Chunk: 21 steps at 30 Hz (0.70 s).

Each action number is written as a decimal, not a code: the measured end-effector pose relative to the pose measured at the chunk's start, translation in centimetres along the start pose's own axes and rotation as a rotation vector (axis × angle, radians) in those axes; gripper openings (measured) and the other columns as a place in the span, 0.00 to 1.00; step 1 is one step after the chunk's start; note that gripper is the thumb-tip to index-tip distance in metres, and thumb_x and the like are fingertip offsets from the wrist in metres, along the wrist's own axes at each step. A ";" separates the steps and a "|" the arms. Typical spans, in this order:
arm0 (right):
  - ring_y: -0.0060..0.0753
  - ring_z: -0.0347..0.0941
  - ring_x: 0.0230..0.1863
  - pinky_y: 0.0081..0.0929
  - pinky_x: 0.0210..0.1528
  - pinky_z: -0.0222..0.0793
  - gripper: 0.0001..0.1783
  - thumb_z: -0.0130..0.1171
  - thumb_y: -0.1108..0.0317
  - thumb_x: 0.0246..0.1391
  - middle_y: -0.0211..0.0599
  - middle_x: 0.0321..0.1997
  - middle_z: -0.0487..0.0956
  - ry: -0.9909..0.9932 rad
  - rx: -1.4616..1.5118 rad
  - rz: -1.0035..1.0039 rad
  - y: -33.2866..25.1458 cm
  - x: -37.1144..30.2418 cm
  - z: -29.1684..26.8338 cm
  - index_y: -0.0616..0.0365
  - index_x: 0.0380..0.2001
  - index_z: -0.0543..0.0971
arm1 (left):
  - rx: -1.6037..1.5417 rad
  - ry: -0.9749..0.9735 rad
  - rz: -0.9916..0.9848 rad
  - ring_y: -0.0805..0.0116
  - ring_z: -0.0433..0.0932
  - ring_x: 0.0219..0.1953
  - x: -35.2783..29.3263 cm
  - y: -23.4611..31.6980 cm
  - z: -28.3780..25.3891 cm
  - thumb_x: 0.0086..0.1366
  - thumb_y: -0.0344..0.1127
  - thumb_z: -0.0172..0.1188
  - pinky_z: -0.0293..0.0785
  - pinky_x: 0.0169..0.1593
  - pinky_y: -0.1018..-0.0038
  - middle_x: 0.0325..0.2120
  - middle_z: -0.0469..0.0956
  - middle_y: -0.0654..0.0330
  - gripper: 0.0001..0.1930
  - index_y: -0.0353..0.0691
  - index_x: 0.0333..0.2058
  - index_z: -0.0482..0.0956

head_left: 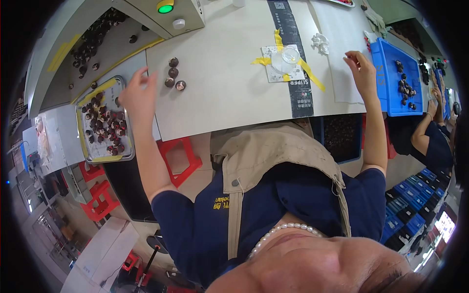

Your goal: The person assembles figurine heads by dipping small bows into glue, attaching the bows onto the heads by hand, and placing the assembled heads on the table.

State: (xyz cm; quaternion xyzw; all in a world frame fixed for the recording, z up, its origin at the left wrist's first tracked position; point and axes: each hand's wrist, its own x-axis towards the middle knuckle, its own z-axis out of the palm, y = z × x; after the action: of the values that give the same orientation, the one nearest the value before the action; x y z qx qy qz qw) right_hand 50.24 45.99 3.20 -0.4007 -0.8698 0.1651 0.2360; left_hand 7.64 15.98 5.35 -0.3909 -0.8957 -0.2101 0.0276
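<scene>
My left hand (139, 93) is over the left edge of the table, beside a metal tray (131, 141). Its fingers are a little blurred but look apart, and no object shows in them. Inside the tray lie many dark brown balls (105, 117) with pale and reddish patches. A few similar balls (173, 73) rest on the table just right of that hand. My right hand (361, 71) hovers over white paper at the table's right side, fingers loosely bent and apart, holding nothing visible. Between the hands, a small clear round dish (290, 55) sits on a square plate (271, 72) fixed with yellow tape.
Crumpled white tissue (320, 43) lies near the black printed strip (300, 95). A blue bin (384, 78) with dark balls stands right. At the upper left is a machine (190, 14) with a lit green button. Red stools (178, 158) stand below; another person's arm (424, 129) shows far right.
</scene>
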 end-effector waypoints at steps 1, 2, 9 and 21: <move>0.26 0.72 0.26 0.22 0.30 0.66 0.06 0.62 0.71 0.48 0.36 0.26 0.76 0.042 0.084 0.043 -0.6 -0.7 0.1 0.60 0.30 0.77 | 0.088 -0.076 0.036 0.64 0.78 0.34 0.7 2.1 -0.1 0.56 0.44 0.60 0.66 0.45 0.66 0.32 0.80 0.60 0.15 0.47 0.41 0.79; 0.26 0.72 0.26 0.22 0.30 0.66 0.06 0.62 0.71 0.48 0.36 0.26 0.76 0.041 0.090 0.036 -1.0 -1.2 0.2 0.60 0.30 0.77 | 0.092 -0.071 0.031 0.64 0.78 0.34 1.2 2.7 0.4 0.56 0.44 0.60 0.66 0.45 0.66 0.32 0.80 0.60 0.15 0.47 0.41 0.79; 0.10 0.67 0.25 0.12 0.27 0.63 0.06 0.64 0.72 0.49 0.23 0.21 0.75 0.043 0.413 0.287 -1.4 -5.0 1.1 0.62 0.28 0.77 | -0.055 -0.465 0.121 0.66 0.77 0.34 6.2 2.1 4.3 0.54 0.42 0.62 0.70 0.38 0.71 0.31 0.78 0.61 0.14 0.46 0.40 0.80; 0.22 0.75 0.35 0.18 0.41 0.71 0.09 0.57 0.72 0.55 0.35 0.33 0.79 -0.167 0.888 0.231 -8.1 -1.5 2.3 0.67 0.37 0.76 | -1.405 -0.671 -0.140 0.81 0.72 0.33 -5.3 12.4 5.8 0.60 0.27 0.59 0.68 0.35 0.83 0.38 0.77 0.64 0.14 0.36 0.46 0.76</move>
State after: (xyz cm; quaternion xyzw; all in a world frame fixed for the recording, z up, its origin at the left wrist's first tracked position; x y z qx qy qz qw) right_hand 44.85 39.53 4.73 -0.3407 -0.6805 0.5783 0.2941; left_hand 20.83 22.11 3.37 -0.3019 -0.5357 -0.5997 -0.5120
